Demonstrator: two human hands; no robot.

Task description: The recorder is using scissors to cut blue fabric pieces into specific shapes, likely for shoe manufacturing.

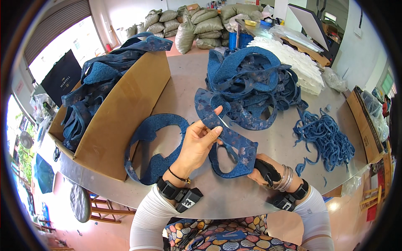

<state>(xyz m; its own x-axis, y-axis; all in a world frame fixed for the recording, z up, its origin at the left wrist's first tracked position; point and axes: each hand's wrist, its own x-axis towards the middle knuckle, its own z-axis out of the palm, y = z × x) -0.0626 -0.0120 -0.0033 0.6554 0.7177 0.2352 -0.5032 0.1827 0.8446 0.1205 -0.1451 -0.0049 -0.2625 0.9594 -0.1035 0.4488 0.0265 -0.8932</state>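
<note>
Down in the lower middle of the frame, the left hand (199,144) pinches the top of a blue patterned fabric piece (232,144). Its long axis slants down-right to the right hand (261,171), closed round a dark-handled tool at the strip's lower end, just above the metal surface (234,196).

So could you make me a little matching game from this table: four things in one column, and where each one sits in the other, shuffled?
Things:
1. cardboard box
2. loose blue trimmings
3. white stack
4. patterned blue piece

Places:
a. in the person's left hand
b. on the table's left side, full of blue pieces
c. far right, behind the blue heap
d. on the table, right of the hands

Pairs: 1-b, 2-d, 3-c, 4-a
</note>
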